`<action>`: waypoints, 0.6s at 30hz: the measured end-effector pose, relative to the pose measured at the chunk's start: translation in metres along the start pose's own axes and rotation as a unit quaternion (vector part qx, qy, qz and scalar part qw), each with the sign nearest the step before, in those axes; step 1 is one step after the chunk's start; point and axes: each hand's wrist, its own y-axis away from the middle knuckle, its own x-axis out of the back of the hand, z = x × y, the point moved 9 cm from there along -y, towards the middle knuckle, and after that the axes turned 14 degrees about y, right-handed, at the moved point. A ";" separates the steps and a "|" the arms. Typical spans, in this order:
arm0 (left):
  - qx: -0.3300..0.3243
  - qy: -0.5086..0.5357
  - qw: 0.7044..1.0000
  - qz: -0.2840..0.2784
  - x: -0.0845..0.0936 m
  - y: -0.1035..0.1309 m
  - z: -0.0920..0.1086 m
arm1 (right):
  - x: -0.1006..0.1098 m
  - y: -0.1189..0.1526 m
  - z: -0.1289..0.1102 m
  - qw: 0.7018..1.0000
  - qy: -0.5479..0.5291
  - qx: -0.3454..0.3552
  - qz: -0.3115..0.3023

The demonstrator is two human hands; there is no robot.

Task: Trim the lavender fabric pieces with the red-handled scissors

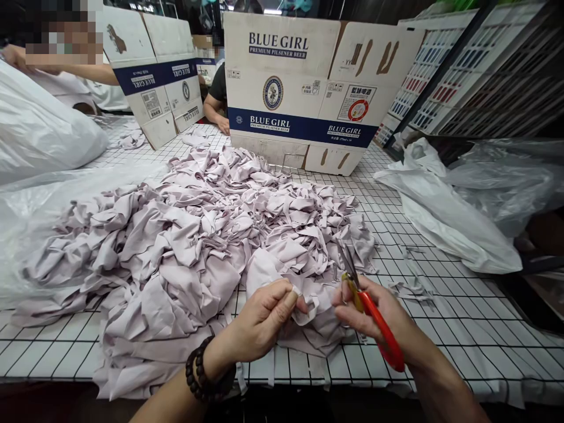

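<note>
Left hand (264,320), head view: we record it closed, thumb against the curled fingers, pinching a narrow edge of the pale lilac cloth (303,312). A dark beaded bracelet (195,369) sits at the wrist. Right hand (392,311), just beside it: wrapped around the scissors (382,330), red handle against the palm, blades pointing up and away from us, over the heap. We cannot tell how far the blades are parted.

Position: the cloth lies at the near side of the counter (469,311), in front of the body, and spreads from the left fingertips into the crumpled heap (176,235), which reaches well to the left. Loose scraps (414,291) lie to the right of the hands; a white plastic bag (462,223) rests farther right. A large carton (282,64) stands behind the heap, with a second carton (127,47) to its left.

Handling, our estimate: cloth light, limp and soft, folding readily and unlikely to break, though a loose layer could slide or snag on its neighbours. We would take it by the edge, between thumb and forefinger, close to the spot being worked, keeping fingertips clear of the blades. Scissors judged rigid and heavier; best held by the red handle
</note>
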 end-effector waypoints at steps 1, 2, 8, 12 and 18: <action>0.006 0.013 1.000 0.000 -0.001 -0.001 -0.002 | -0.007 0.000 0.002 1.000 -0.020 0.000 -0.018; 0.012 0.028 1.000 0.001 -0.002 -0.001 -0.004 | -0.017 0.000 0.003 0.999 -0.025 -0.001 -0.035; -0.034 0.016 0.997 0.072 0.017 -0.001 -0.005 | -0.042 -0.007 -0.005 0.996 -0.085 0.006 0.015; 0.016 -0.065 0.997 0.023 0.009 0.007 -0.016 | -0.028 -0.002 -0.030 0.959 -0.275 0.037 -0.048; 0.147 -0.027 0.986 -0.072 0.013 0.016 0.010 | 0.033 -0.022 -0.014 0.988 -0.138 0.036 0.066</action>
